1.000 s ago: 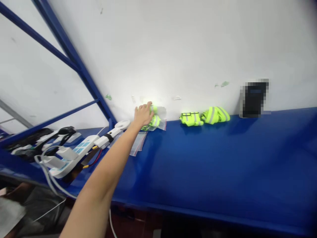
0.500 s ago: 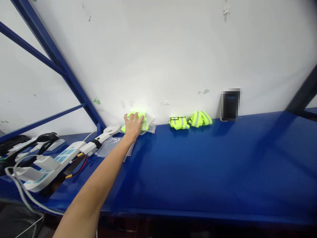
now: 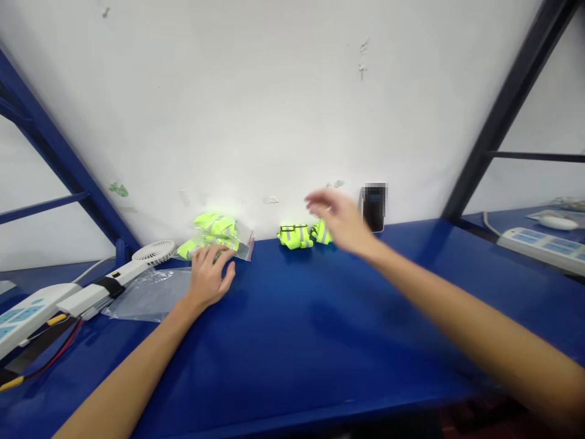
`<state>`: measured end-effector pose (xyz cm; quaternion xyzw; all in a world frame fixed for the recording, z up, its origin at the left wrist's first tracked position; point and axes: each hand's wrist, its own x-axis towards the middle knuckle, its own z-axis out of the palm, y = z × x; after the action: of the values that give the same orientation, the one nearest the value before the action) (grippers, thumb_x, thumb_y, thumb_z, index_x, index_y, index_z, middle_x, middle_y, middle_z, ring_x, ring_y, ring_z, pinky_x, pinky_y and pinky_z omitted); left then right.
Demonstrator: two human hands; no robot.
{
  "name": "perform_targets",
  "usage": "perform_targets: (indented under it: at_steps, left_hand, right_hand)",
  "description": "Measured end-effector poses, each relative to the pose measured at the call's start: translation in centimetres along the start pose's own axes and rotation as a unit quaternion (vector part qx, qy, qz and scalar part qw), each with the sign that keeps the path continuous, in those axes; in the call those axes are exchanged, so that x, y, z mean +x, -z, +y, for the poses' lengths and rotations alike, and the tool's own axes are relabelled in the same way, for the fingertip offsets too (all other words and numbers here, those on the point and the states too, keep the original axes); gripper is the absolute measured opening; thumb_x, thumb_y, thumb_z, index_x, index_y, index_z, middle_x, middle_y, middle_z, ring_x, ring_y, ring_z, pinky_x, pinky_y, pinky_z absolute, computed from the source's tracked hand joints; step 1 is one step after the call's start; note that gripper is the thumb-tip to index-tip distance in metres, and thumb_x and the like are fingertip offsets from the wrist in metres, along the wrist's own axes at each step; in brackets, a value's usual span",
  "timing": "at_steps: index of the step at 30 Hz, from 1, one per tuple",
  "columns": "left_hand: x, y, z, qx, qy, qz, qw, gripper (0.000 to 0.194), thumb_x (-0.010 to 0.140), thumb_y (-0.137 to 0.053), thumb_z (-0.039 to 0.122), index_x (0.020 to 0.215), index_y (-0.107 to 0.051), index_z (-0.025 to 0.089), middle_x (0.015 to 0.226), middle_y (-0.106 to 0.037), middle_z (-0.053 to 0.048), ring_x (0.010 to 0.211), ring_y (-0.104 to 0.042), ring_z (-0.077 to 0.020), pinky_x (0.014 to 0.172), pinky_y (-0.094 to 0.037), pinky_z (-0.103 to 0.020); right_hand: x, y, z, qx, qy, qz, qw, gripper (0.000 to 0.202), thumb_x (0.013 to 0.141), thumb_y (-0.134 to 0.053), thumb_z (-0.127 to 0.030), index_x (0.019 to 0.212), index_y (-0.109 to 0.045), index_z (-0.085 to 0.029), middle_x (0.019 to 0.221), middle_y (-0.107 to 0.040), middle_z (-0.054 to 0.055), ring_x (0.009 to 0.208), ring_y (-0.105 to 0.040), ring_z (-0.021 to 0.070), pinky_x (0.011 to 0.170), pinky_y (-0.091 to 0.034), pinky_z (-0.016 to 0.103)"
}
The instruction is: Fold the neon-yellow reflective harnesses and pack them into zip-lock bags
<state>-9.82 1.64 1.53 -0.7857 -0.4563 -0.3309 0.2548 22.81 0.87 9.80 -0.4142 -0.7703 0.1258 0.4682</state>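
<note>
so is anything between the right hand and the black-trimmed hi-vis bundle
Nothing visible stands between the right hand and the black-trimmed bundle; another striped bundle sits just right of it, partly hidden by the hand.

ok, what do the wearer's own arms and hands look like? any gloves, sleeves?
Left hand and right hand: no gloves. Forearms bare as far as they show; no sleeves, watch or wristbands visible. The right hand is blurred, so fine details can't be told.
</note>
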Motion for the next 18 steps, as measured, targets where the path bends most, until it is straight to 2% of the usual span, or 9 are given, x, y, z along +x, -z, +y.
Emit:
perform_targets:
  at_steps: [2, 5, 8, 12, 15, 18]
  left_hand:
    - [-0.6, 0.1, 0.2, -0.035, -0.049, -0.023, 0.998, 0.018, 0.087, -0.052, 0.023, 0.097, -0.067, 0.022, 0.099, -0.069, -0.008, 0.099, -0.059, -0.0269, 0.092, -0.042, -0.044]
    - [-0.5, 0.2, 1.0, -0.103, -0.071, -0.036, 0.991, 0.017, 0.089, -0.049, 0.019, 0.092, -0.065, 0.020, 0.087, -0.068, -0.007, 0.084, -0.059, -0.0222, 0.081, -0.047, -0.037]
    - [-0.3, 0.2, 1.7, -0.147, -0.069, -0.064, 0.985, 0.019, 0.091, -0.045, 0.018, 0.093, -0.064, 0.021, 0.081, -0.067, -0.005, 0.075, -0.058, -0.0200, 0.075, -0.048, -0.034]
    - [-0.3, 0.1, 2.3, -0.177, -0.066, -0.094, 0.978, 0.019, 0.092, -0.045, 0.018, 0.093, -0.063, 0.021, 0.081, -0.068, -0.005, 0.075, -0.060, -0.0188, 0.075, -0.048, -0.033]
    - [-0.3, -0.2, 2.6, -0.187, -0.063, -0.105, 0.975, 0.020, 0.093, -0.044, 0.020, 0.094, -0.064, 0.020, 0.083, -0.069, -0.005, 0.077, -0.061, -0.0188, 0.076, -0.048, -0.032]
    - [-0.1, -0.2, 2.1, -0.181, -0.044, -0.125, 0.975, 0.023, 0.093, -0.042, 0.023, 0.096, -0.065, 0.021, 0.089, -0.071, -0.006, 0.082, -0.064, -0.0201, 0.079, -0.048, -0.033]
  right_hand:
    - [0.2, -2.6, 2.5, -0.072, 0.000, -0.046, 0.996, 0.035, 0.095, -0.051, -0.027, 0.128, -0.056, -0.016, 0.132, -0.056, 0.015, 0.118, -0.057, 0.0272, 0.100, -0.046, 0.046]
    - [0.7, -6.3, 6.4, -0.185, -0.001, -0.105, 0.977, 0.046, 0.095, -0.048, -0.032, 0.138, -0.049, -0.017, 0.150, -0.038, 0.018, 0.129, -0.047, 0.0348, 0.106, -0.038, 0.053]
    - [1.3, -8.6, 8.5, -0.208, 0.000, -0.148, 0.967, 0.045, 0.098, -0.040, -0.038, 0.136, -0.052, -0.018, 0.139, -0.049, 0.017, 0.126, -0.049, 0.0329, 0.106, -0.037, 0.052]
    - [0.4, -9.2, 7.7, -0.209, 0.022, -0.132, 0.969, 0.047, 0.099, -0.039, -0.047, 0.132, -0.057, -0.020, 0.131, -0.054, 0.015, 0.123, -0.048, 0.0308, 0.104, -0.038, 0.049]
    - [-1.7, -8.7, 6.0, -0.180, 0.055, -0.129, 0.974, 0.046, 0.101, -0.034, -0.046, 0.135, -0.056, -0.024, 0.130, -0.055, 0.012, 0.120, -0.048, 0.0277, 0.103, -0.038, 0.046]
    - [-3.9, -8.1, 4.7, -0.128, 0.057, -0.122, 0.983, 0.042, 0.102, -0.032, -0.042, 0.130, -0.060, -0.028, 0.124, -0.058, 0.009, 0.114, -0.049, 0.0255, 0.100, -0.040, 0.044]
